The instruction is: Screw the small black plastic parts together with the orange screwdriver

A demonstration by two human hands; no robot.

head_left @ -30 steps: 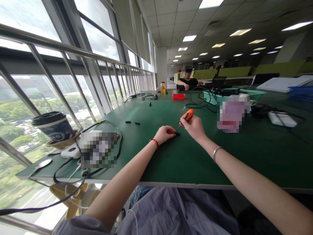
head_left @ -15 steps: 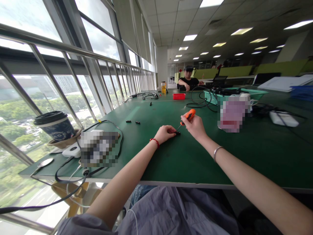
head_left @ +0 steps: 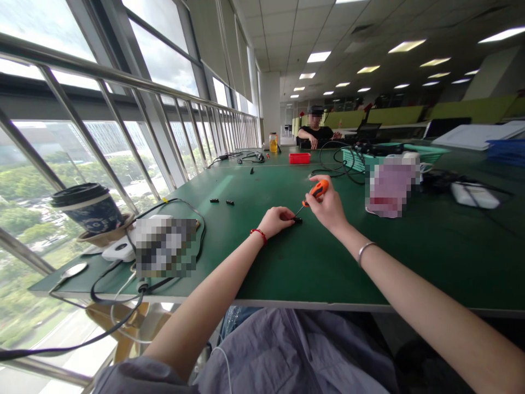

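On the green table, my left hand [head_left: 278, 220] pinches a small black part [head_left: 298, 220], whose right end shows past the fingertips. My right hand [head_left: 330, 205] is closed around the orange and black handle of a screwdriver [head_left: 319, 189], with one finger lifted off it. The screwdriver tilts, its thin shaft running down and left to the black part by my left fingertips. Whether the tip sits in a screw is too small to tell. Two similar black pieces [head_left: 222, 201] lie farther off to the left, and a small dark piece [head_left: 251, 171] stands beyond them.
A red tray [head_left: 299, 158], a jar [head_left: 273, 142] and cables lie toward the far end, where another person [head_left: 315, 131] sits. At right are a green basket [head_left: 353, 158] and a blurred pink item [head_left: 389, 186]. A lidded cup [head_left: 88, 208] and cords crowd the left edge.
The fingers of my right hand have shifted on the screwdriver handle, one now raised and stretched out. My left hand stays on the black part. The whole view has moved slightly.
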